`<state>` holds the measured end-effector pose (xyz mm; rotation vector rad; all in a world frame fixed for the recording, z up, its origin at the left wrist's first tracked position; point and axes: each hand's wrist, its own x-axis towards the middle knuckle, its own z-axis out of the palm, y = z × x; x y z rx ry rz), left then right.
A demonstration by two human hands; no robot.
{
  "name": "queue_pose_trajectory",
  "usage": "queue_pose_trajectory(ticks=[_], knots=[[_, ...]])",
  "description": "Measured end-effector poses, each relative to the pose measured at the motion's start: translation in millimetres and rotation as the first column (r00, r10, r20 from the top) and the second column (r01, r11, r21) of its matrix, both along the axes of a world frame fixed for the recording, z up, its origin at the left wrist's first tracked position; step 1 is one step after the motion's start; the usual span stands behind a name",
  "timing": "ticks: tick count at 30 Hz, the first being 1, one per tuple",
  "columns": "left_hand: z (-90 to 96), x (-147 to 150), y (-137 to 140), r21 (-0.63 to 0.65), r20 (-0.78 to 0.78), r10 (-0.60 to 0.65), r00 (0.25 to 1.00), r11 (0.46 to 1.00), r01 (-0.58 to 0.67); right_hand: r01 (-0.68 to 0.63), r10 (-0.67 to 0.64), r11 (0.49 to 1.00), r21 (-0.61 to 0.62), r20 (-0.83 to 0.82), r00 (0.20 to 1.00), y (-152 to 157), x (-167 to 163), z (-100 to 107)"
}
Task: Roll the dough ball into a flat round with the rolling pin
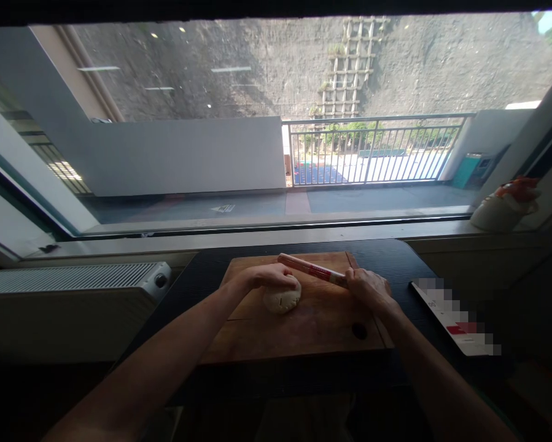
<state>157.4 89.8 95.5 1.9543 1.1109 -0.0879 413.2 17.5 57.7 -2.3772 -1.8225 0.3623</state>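
A round, pale lump of dough point(282, 301) with a few small marks on top lies on a wooden cutting board point(303, 331). My left hand point(276, 275) rests on the dough's far side, its fingers curled against it; the fingertips are partly hidden. In my right hand point(368, 283) is the near end of a wooden rolling pin point(312, 269) with a red label. The fingers are wrapped round it. The pin slants up to the left over the board, its far end beyond the left hand and apart from the dough.
The board lies on a dark table point(400, 264) by a window sill point(257, 242). A white-and-red flat item point(455, 328), partly blurred out, lies at the table's right. A white radiator point(73, 279) stands left, and a chicken-shaped figure point(501, 212) sits on the sill.
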Motion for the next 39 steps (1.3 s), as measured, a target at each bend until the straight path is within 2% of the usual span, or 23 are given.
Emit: queue_pose_trajectory(ticks=[7, 12, 15, 17, 19, 21, 23, 24, 26, 28, 29, 31, 33, 35, 39], knots=[[9.7, -8.4, -4.6, -0.021, 0.043, -0.079, 0.996, 0.997, 0.08, -0.011, 0.011, 1.0, 0.004, 0.009, 1.0, 1.2, 0.9, -0.6], [8.6, -7.5, -0.2, -0.017, 0.045, -0.075, 0.996, 0.997, 0.075, -0.024, 0.024, 1.0, -0.003, 0.023, 0.999, 1.8, 0.9, -0.5], [9.0, -5.9, -2.6, -0.037, 0.021, -0.125, 0.992, 0.991, 0.126, -0.028, 0.028, 1.0, 0.001, 0.034, 0.999, 1.9, 0.7, -0.2], [14.9, -5.8, -8.9, -0.02, -0.013, -0.158, 0.987, 0.987, 0.158, -0.029, 0.029, 1.0, -0.002, 0.034, 0.999, 1.6, 0.8, -0.5], [26.2, -7.2, -18.1, -0.009, 0.017, -0.153, 0.988, 0.988, 0.153, -0.027, 0.028, 1.0, -0.006, 0.03, 0.999, 0.9, 1.1, -1.2], [38.8, -10.0, -27.8, -0.028, 0.141, -0.069, 0.988, 0.997, 0.074, -0.025, 0.025, 1.0, 0.003, 0.027, 0.999, 0.0, 1.2, -1.8], [46.0, -12.7, -36.2, -0.046, 0.285, 0.123, 0.951, 0.992, -0.114, -0.02, 0.02, 1.0, 0.016, 0.026, 0.999, -0.8, 1.1, -2.2], [45.4, -13.7, -39.6, -0.055, 0.334, 0.231, 0.914, 0.973, -0.226, -0.019, 0.018, 1.0, 0.021, 0.026, 1.0, -1.1, 1.0, -2.3], [34.4, -15.3, -45.4, -0.088, 0.381, 0.399, 0.834, 0.914, -0.396, -0.004, 0.004, 1.0, 0.013, 0.026, 1.0, -1.4, 0.6, -2.4], [13.6, -17.8, -50.0, -0.13, 0.377, 0.478, 0.793, 0.876, -0.465, -0.003, 0.003, 1.0, 0.008, 0.03, 1.0, -1.5, 0.6, -2.5], [2.0, -19.9, -51.8, -0.12, 0.349, 0.494, 0.796, 0.866, -0.485, -0.005, 0.005, 1.0, 0.01, 0.031, 1.0, -1.5, 0.6, -2.7], [-17.7, -25.7, -54.3, 0.103, 0.252, 0.516, 0.818, 0.827, -0.553, -0.012, 0.012, 1.0, 0.02, 0.035, 0.999, -1.7, 0.7, -3.2], [-28.4, -32.1, -55.0, 0.338, 0.166, 0.499, 0.851, 0.782, -0.524, -0.019, 0.018, 0.999, 0.029, 0.04, 0.999, -2.0, 0.4, -3.4], [-30.8, -36.6, -54.1, 0.441, 0.134, 0.436, 0.89, 0.778, -0.447, -0.016, 0.015, 1.0, 0.023, 0.047, 0.999, -2.3, -0.4, -3.2], [-31.5, -36.6, -53.2, 0.361, 0.251, 0.332, 0.909, 0.839, -0.406, -0.01, 0.009, 1.0, 0.015, 0.072, 0.997, -3.2, -2.3, -1.8]])
